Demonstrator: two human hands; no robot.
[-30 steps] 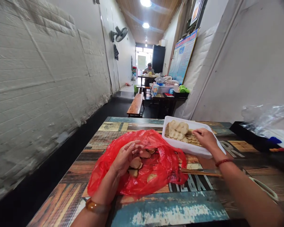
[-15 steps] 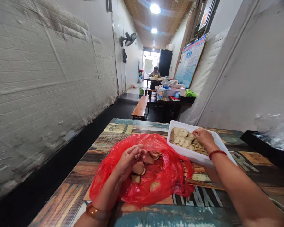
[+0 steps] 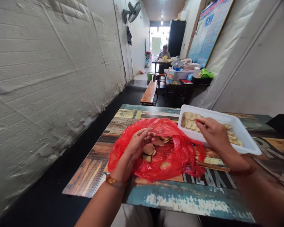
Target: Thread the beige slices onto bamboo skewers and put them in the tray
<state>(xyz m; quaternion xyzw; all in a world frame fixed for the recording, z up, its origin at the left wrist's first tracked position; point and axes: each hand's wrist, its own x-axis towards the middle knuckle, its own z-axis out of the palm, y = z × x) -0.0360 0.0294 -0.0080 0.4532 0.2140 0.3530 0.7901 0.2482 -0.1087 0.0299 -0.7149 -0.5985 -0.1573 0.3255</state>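
A red plastic bag [image 3: 180, 157] lies spread on the table, its mouth open over several loose pale slices [image 3: 148, 148] that look like potato. Over the left side of this opening is my left hand [image 3: 140, 142], palm turned inward and fingers loosely curled apart, with nothing seen in it. My right hand [image 3: 214, 132] hovers above the near side of a white plastic tray [image 3: 248, 138]. Its thumb and forefinger are slightly apart, and no stick shows between them. Rows of overlapping slices [image 3: 189, 121] lie in the tray, partly hidden by this hand.
Thin wooden sticks [image 3: 214, 166] lie on the patterned wooden table [image 3: 180, 195], between the bag and my right forearm. A black container [image 3: 280, 126] stands at the right edge. Farther back are a bench [image 3: 149, 92], a cluttered table and a seated person [image 3: 165, 55].
My right hand has come back from the slices towards the tray's near side, its fingers loosened. The left hand keeps its place over the bag. The view has tilted down and shifted left.
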